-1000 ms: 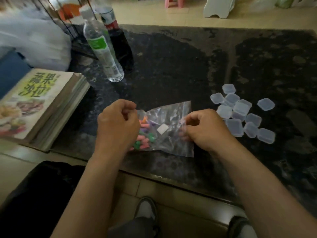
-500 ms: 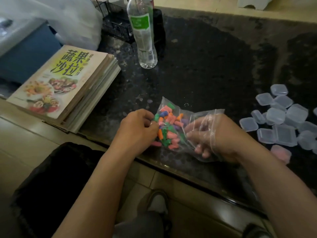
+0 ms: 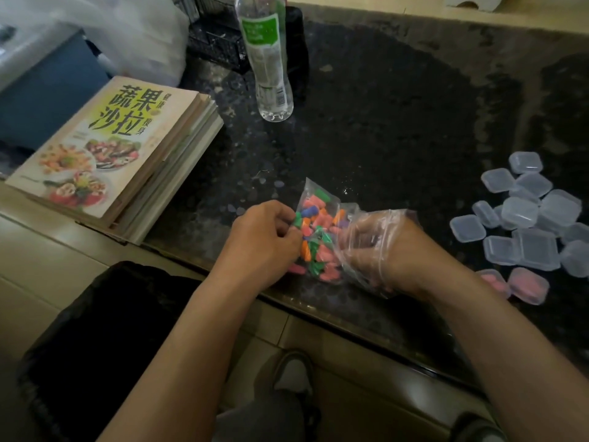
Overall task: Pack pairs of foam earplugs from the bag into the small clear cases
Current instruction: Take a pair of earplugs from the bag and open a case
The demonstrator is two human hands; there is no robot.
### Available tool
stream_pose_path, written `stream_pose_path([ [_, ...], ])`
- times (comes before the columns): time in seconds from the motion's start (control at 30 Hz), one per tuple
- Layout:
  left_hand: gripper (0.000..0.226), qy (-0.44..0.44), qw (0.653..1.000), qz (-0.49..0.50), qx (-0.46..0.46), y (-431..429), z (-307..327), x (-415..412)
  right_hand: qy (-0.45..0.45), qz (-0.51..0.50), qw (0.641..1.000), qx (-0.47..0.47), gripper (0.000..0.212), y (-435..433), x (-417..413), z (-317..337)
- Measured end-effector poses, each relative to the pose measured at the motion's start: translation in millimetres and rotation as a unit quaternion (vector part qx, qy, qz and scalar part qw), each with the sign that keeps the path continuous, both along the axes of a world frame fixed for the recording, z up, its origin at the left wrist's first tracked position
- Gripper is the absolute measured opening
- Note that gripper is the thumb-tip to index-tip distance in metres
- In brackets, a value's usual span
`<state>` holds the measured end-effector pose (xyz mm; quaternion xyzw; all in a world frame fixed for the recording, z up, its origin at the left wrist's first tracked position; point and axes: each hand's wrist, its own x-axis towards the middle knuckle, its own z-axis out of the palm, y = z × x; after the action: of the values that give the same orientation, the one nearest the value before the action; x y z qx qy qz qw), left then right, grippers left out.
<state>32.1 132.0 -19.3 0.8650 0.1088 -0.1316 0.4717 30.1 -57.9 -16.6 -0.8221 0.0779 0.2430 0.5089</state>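
A clear plastic bag [image 3: 318,199] full of pink, green, orange and blue foam earplugs [image 3: 318,247] lies near the table's front edge. My left hand [image 3: 261,244] grips the bag's left side with curled fingers. My right hand [image 3: 379,247] is inside the bag's open end, its fingers curled among the earplugs; what they hold is hidden by the plastic. A heap of small clear cases [image 3: 529,215] lies to the right. Two shut cases with pink earplugs inside [image 3: 527,285] sit at the heap's near edge.
A stack of cookbooks [image 3: 108,154] lies at the left on the dark stone table [image 3: 398,122]. A clear water bottle [image 3: 269,59] stands behind the bag, with a black wire basket [image 3: 216,43] and a white plastic bag [image 3: 134,33] further back.
My right hand went from pinching the bag's right edge to reaching inside it. The bag's closed end has lifted and bunched the earplugs. The view swung left and down.
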Motion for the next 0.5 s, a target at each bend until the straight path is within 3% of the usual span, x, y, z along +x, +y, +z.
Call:
stream_pose_path([
  [0.1, 0.014, -0.008, 1.000, -0.010, 0.019, -0.3, -1.6, 0.2, -0.037, 0.065, 0.996, -0.052, 0.020, 0.9, 0.3, -2.2],
  [0.17, 0.017, -0.011, 0.999, -0.012, 0.030, -0.3, -2.0, 0.8, -0.030, 0.066, 0.997, -0.033, 0.022, 1.3, -1.6, -0.5],
  [0.33, 0.017, -0.002, 1.000, -0.012, 0.022, -1.6, -2.1, 1.5, -0.055, 0.103, 0.989, -0.091, 0.055, 5.1, -2.4, 0.2],
  [0.5, 0.015, -0.020, 0.999, -0.017, 0.035, -3.3, -2.3, -0.3, -0.074, 0.097, 0.989, -0.086, 0.055, 7.6, -2.4, -8.0],
])
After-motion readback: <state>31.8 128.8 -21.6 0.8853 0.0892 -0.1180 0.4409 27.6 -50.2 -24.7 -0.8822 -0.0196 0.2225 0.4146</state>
